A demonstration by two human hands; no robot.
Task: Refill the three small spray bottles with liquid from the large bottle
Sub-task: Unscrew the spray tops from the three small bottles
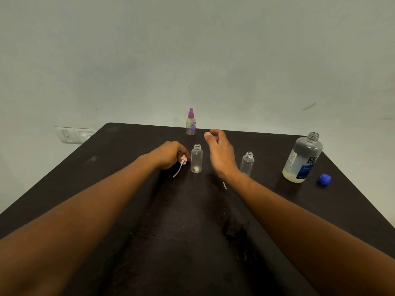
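Two small clear bottles stand uncapped on the dark table: one (pixel 196 158) between my hands, another (pixel 247 163) to the right of my right wrist. A third small bottle (pixel 190 122) with a purple spray top stands at the far edge. My left hand (pixel 171 154) holds a pink spray head (pixel 183 160) with its thin tube hanging down, just left of the middle bottle. My right hand (pixel 220 153) hovers with relaxed fingers, holding nothing. The large bottle (pixel 302 160) stands uncapped at the right, with a little yellowish liquid at its bottom.
A blue cap (pixel 324 179) lies on the table (pixel 192 231) right of the large bottle. A thin white tube (pixel 224 185) shows under my right wrist. A white wall switch plate (pixel 72 134) sits beyond the table's left corner.
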